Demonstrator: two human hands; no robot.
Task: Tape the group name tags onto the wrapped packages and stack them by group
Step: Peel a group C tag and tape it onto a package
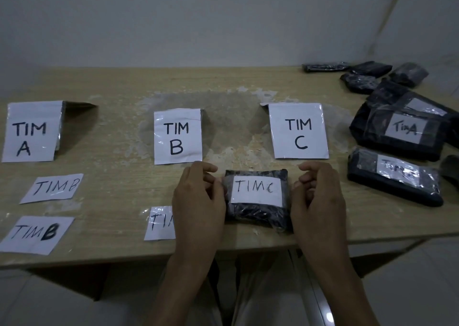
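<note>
Matt wood-grain table [119, 89], worn pale in patches; glossy crinkled dark plastic package [258, 214]; matt white paper tag [255, 190].

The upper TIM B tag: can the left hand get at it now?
Probably yes: the upper TIM B tag lies flat, uncovered, with bare table between it and the left hand at the TIM C package.

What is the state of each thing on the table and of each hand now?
TIM C package: tagged, flat on table between the hands.
left hand: grips its left edge.
right hand: grips its right edge.
upper TIM B tag: loose on table.
lower TIM B tag: loose on table.
Tim A package: tagged, lying on another package.
rear packages: no tag visible.
</note>
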